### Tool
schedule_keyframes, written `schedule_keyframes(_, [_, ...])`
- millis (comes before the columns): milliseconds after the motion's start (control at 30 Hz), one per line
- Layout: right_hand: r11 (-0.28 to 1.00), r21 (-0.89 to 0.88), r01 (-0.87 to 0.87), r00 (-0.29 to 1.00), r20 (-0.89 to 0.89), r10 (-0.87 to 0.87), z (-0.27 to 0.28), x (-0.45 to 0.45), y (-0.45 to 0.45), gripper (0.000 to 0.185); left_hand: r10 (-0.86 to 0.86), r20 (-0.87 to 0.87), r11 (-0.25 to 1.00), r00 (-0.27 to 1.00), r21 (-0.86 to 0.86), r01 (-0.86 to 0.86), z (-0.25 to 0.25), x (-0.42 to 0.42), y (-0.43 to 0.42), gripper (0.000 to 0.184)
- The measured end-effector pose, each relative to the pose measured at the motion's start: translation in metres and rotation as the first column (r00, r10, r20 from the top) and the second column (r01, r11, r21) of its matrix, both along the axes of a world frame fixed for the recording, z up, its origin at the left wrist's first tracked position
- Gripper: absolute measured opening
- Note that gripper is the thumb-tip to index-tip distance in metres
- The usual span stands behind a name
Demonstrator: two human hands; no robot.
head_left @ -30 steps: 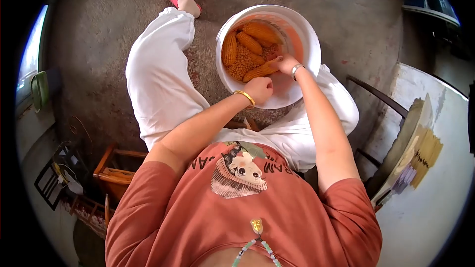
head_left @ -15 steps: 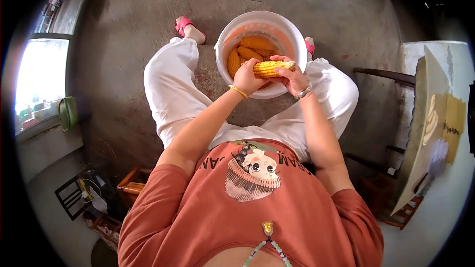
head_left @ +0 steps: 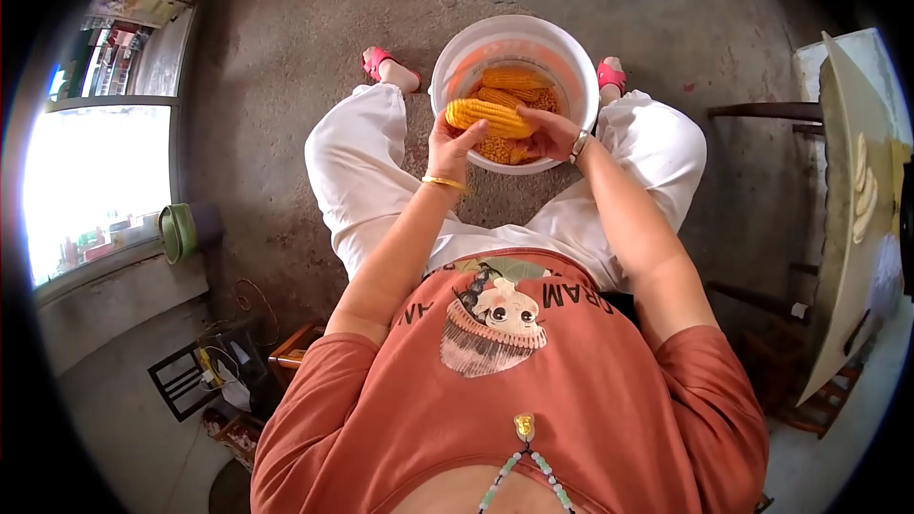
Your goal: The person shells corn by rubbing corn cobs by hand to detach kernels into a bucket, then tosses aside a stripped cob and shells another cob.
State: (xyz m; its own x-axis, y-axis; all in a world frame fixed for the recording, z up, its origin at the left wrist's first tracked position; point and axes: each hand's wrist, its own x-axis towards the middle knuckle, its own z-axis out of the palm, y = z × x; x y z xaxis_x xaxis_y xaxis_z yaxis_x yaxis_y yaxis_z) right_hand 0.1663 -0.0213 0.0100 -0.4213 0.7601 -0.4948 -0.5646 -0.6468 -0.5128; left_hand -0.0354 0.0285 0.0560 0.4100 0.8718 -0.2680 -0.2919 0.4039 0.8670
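Observation:
An ear of yellow corn point(head_left: 490, 118) lies slantwise across my hands, just above the inside of a white bucket point(head_left: 444, 59). My left hand point(head_left: 453, 145) is closed around the ear's left end, with the thumb along its near side. My right hand point(head_left: 552, 133) is at the other end, thumb and fingers against it; some of its fingers are hidden. Below, more corn ears point(head_left: 514, 78) rest in the bucket on loose corn kernels point(head_left: 497, 150).
The bucket stands on a concrete floor point(head_left: 314, 0) between my knees. A leaning board point(head_left: 838, 219) and dark wooden legs point(head_left: 766, 111) are at the right. On the left are a window point(head_left: 109, 181), a green container point(head_left: 177, 233) and a dark rack point(head_left: 181, 383).
The view has shifted, so the bucket sits farther right. My left hand has lowered and turned under the ear's left end. My right hand has slid toward the ear's right end, and more kernels show.

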Motion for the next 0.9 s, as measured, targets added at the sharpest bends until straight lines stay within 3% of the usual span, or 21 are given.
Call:
schedule_keyframes(67, [0.978, 0.179, -0.104, 0.986, -0.112, 0.126, 0.007, -0.003, -0.007, 0.035, -0.044, 0.043, 0.995, 0.998, -0.084, 0.048, -0.008, -0.001, 0.004, 0.039])
schedule_keyframes(133, [0.975, 0.149, -0.164, 0.986, 0.014, 0.164, 0.011, -0.009, -0.01, 0.032, -0.046, 0.167, 0.984, 0.985, -0.164, 0.074, 0.0, 0.007, 0.002, 0.04])
schedule_keyframes(200, [0.961, 0.173, -0.216, 0.975, 0.096, 0.202, 0.007, -0.011, -0.009, 0.033, -0.121, 0.179, 0.964, 0.976, -0.214, 0.158, 0.005, 0.008, -0.002, 0.042])
schedule_keyframes(333, [0.958, 0.158, -0.237, 0.93, 0.322, 0.177, 0.024, -0.01, -0.009, 0.03, -0.189, 0.204, 0.932, 0.961, -0.27, 0.24, -0.002, 0.001, -0.004, 0.038])
schedule_keyframes(367, [0.96, 0.162, -0.23, 0.905, 0.397, 0.15, 0.021, -0.013, -0.006, 0.037, -0.222, 0.215, 0.923, 0.951, -0.269, 0.276, -0.007, -0.002, -0.002, 0.037])
schedule_keyframes(400, [0.962, 0.23, -0.148, 0.899, 0.436, 0.034, 0.015, -0.014, -0.005, 0.042, -0.254, 0.225, 0.912, 0.941, -0.269, 0.31, -0.006, -0.004, -0.002, 0.035])
schedule_keyframes(467, [0.927, 0.376, 0.01, 0.848, 0.487, -0.207, 0.001, -0.013, 0.001, 0.053, -0.302, 0.131, 0.914, 0.944, -0.242, 0.326, -0.003, -0.005, -0.005, 0.033])
schedule_keyframes(567, [0.89, 0.454, -0.046, 0.767, 0.587, -0.259, 0.004, -0.014, 0.001, 0.059, -0.41, -0.051, 0.903, 0.91, -0.164, 0.398, -0.006, -0.001, -0.008, 0.033])
schedule_keyframes(667, [0.862, 0.5, -0.082, 0.724, 0.624, -0.293, -0.001, -0.021, 0.0, 0.06, -0.42, -0.232, 0.907, 0.878, -0.064, 0.417, -0.01, 0.009, -0.015, 0.036])
schedule_keyframes(800, [0.798, 0.546, -0.255, 0.565, 0.754, -0.335, 0.002, -0.025, -0.001, 0.057, -0.403, -0.355, 0.906, 0.844, -0.023, 0.423, -0.015, 0.012, -0.015, 0.038])
schedule_keyframes(900, [0.802, 0.547, -0.237, 0.586, 0.74, -0.331, 0.005, -0.026, 0.0, 0.056, -0.391, -0.432, 0.889, 0.812, 0.05, 0.455, -0.02, 0.012, -0.015, 0.038])
